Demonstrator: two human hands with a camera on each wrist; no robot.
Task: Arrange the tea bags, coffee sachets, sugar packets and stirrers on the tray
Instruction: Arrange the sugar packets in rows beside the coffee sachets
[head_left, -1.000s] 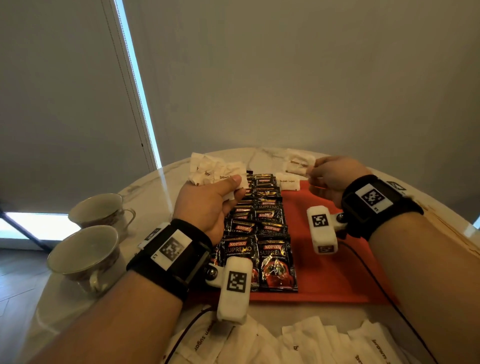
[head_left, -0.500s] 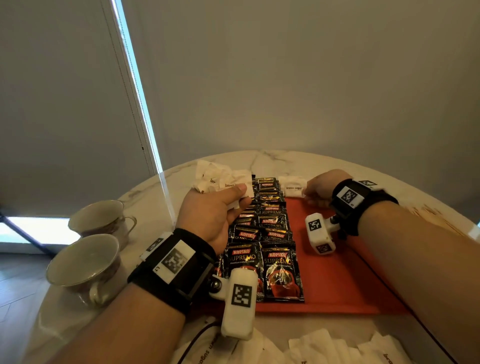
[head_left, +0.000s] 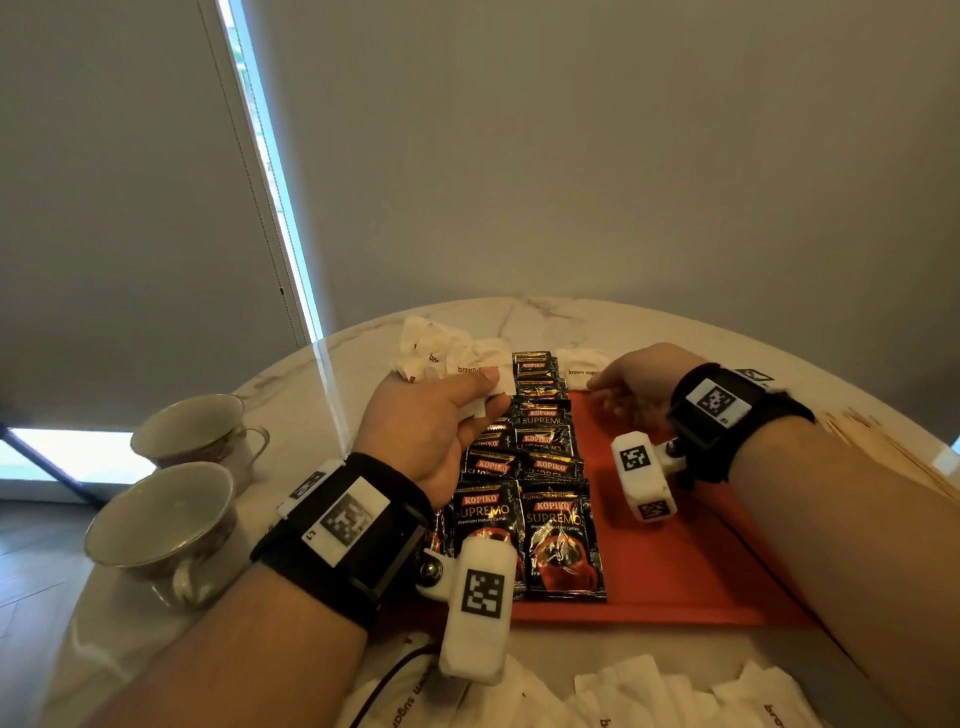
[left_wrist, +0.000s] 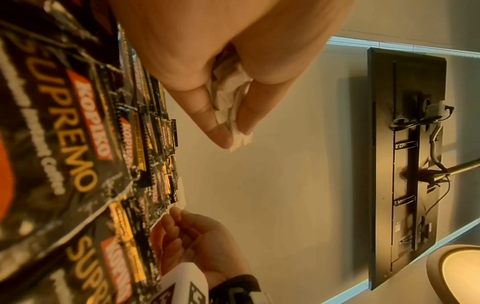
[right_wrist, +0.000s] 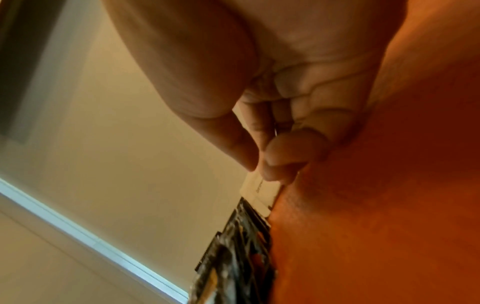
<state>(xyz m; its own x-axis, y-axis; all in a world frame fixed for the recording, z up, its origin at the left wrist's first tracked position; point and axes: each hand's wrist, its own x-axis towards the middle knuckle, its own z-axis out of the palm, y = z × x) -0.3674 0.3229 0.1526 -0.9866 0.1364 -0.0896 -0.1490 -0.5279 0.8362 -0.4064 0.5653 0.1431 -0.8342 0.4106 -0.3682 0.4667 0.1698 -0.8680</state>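
Observation:
A red tray (head_left: 675, 571) carries two columns of black coffee sachets (head_left: 545, 452). My left hand (head_left: 491, 397) hovers over the sachets' far left end and grips a crumpled bunch of white brown-sugar packets (head_left: 447, 353). In the left wrist view those packets (left_wrist: 228, 96) sit pinched between thumb and fingers. My right hand (head_left: 602, 387) lies low on the tray's far edge. Its loosely curled fingertips (right_wrist: 280, 164) touch the near edge of a single sugar packet (head_left: 579, 364), which lies flat next to the sachets. Nothing shows inside that hand.
Two teacups (head_left: 197, 431) (head_left: 161, 525) stand left of the tray on the round marble table (head_left: 311, 395). Several loose sugar packets (head_left: 649, 696) lie along the near edge. Wooden stirrers (head_left: 883, 447) lie at the right rim.
My right hand came down from above the tray's far end, where it held packets, to the tray surface beside the lone packet. The left hand with its bunch barely shifted.

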